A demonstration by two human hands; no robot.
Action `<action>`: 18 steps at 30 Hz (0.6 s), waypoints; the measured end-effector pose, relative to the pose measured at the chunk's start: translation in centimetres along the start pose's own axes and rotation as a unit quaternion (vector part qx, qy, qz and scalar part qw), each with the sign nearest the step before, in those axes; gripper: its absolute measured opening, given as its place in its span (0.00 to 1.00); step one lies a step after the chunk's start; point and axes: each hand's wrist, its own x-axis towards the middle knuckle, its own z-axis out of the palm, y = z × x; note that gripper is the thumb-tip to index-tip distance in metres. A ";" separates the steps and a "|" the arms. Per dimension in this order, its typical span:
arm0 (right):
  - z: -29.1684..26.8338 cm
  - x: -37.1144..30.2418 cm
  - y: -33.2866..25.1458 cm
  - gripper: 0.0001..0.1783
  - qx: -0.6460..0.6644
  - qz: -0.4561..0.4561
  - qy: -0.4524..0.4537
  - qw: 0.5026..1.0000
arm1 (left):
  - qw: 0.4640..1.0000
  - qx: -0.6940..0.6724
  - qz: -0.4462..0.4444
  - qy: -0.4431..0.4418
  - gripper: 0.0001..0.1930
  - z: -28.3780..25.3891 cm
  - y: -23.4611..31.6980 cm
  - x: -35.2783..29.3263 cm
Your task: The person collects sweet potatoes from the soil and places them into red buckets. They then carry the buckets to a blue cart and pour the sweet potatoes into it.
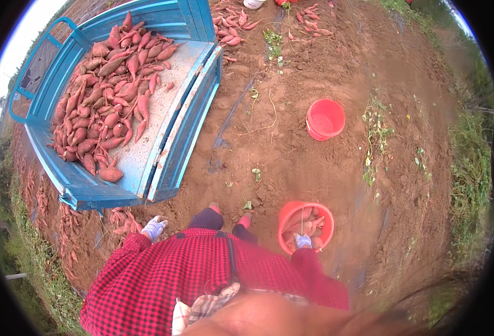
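My right hand, in a pale glove, is closed on the thin handle of a red bucket. Sweet potatoes lie inside that bucket, which stands on the soil at my right side. Out to my left, my gloved left hand hangs near the rear corner of a blue truck bed, its fingers loosely apart with nothing visible in them. A large heap of reddish sweet potatoes covers much of the bed floor.
A second red bucket, with no sweet potatoes visible in it, stands farther ahead. Sweet potatoes lie on the ground beyond the truck bed, and more lie near my left hand. Vines trail over the soil at right.
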 end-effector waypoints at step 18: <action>-9.9 -14.1 -21.6 0.20 0.230 -0.156 -0.070 0.958 | 0.826 -0.555 0.011 -0.095 0.21 6.0 -0.2 7.1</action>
